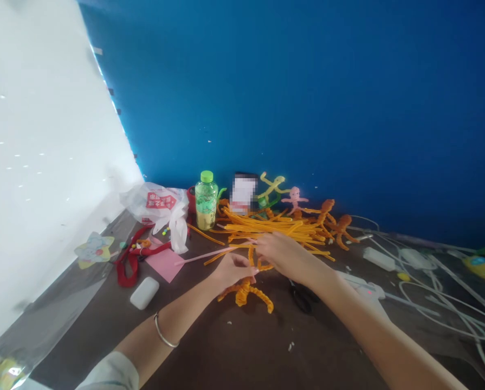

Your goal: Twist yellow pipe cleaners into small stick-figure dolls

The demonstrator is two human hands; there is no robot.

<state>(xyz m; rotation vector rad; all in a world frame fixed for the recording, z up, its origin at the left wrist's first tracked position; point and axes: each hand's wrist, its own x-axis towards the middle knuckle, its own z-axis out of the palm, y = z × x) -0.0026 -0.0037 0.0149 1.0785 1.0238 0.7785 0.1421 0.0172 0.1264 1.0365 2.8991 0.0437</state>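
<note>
An orange pipe-cleaner figure (244,292) with coiled limbs is just above the dark tabletop, near the middle of the head view. My left hand (234,271) pinches its upper part between thumb and fingers. My right hand (280,254) reaches in from the right, its fingers closed on a bent orange pipe cleaner (251,257) that rises from the figure. The right fingertips are partly hidden behind the hand. Right behind both hands lies a pile of loose orange pipe cleaners (272,227).
A green-capped bottle (206,203), a plastic bag (156,200) and finished pipe-cleaner figures (342,230) stand along the blue wall. At left are a white case (144,293) and pink paper (167,264). Black-handled scissors (301,299), a white glue gun (366,290) and cables (433,271) lie right.
</note>
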